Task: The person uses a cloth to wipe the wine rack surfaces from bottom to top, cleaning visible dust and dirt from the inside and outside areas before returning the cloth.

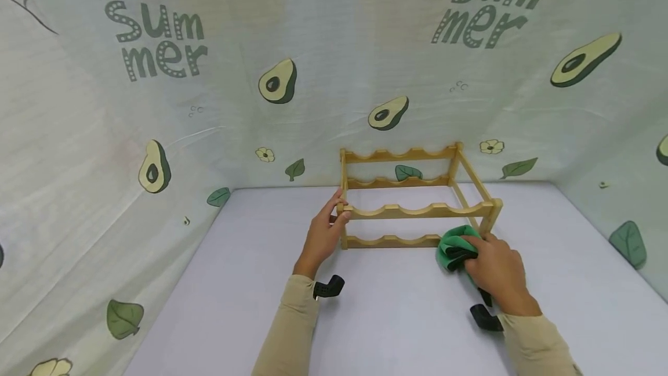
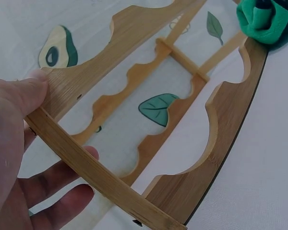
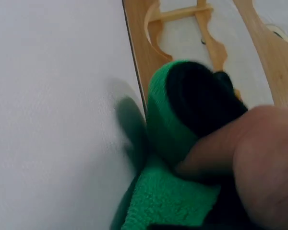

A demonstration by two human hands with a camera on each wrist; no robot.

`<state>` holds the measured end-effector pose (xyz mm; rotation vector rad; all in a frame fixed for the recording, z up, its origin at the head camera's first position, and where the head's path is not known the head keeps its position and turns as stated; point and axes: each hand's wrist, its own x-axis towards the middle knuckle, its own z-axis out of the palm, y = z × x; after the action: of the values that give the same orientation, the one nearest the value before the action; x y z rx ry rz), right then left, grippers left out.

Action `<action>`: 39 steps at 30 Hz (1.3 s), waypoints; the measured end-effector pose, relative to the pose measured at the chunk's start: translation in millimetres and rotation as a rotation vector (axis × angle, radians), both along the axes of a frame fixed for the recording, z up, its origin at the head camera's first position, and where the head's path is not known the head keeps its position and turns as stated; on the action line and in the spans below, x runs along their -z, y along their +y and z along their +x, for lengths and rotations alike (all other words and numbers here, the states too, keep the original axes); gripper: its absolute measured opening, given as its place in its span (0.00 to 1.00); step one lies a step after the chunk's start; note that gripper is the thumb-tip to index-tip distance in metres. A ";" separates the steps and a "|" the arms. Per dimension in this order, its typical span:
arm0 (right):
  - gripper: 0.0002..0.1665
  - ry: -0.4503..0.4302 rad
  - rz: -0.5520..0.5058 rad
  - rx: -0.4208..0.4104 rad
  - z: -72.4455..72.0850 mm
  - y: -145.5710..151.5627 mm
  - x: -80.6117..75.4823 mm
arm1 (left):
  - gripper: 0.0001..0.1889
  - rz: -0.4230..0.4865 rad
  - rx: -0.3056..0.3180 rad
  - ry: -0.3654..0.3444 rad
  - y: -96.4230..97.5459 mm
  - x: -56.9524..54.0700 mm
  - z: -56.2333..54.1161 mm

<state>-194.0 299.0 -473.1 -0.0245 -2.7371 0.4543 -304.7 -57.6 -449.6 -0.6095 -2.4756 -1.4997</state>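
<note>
A two-tier wooden bottle rack (image 1: 412, 212) with scalloped rails stands on the white table. My left hand (image 1: 323, 238) grips the rack's front left upper corner; in the left wrist view the thumb (image 2: 31, 91) lies on the upper rail and the other fingers reach behind the side post. My right hand (image 1: 498, 268) holds a bunched green and black cloth (image 1: 455, 246) against the right end of the lower front rail. Close up in the right wrist view, the cloth (image 3: 163, 120) touches that rail, and much of the hand's grip is hidden behind its folds.
The white table (image 1: 396, 312) reaches back to a pale curtain (image 1: 334, 33) printed with avocados, leaves and lettering, close behind the rack. More curtain hangs along the left and right sides. Black camera mounts (image 1: 330, 287) sit on both wrists.
</note>
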 end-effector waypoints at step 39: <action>0.35 0.616 -0.397 0.003 7.3 39.7 -11.2 | 0.16 0.013 -0.003 0.001 0.3 1.7 -1.4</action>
<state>-186.7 338.6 -461.9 0.0087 -2.0157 0.8392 -306.1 -57.3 -451.3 -0.6037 -2.4635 -1.5125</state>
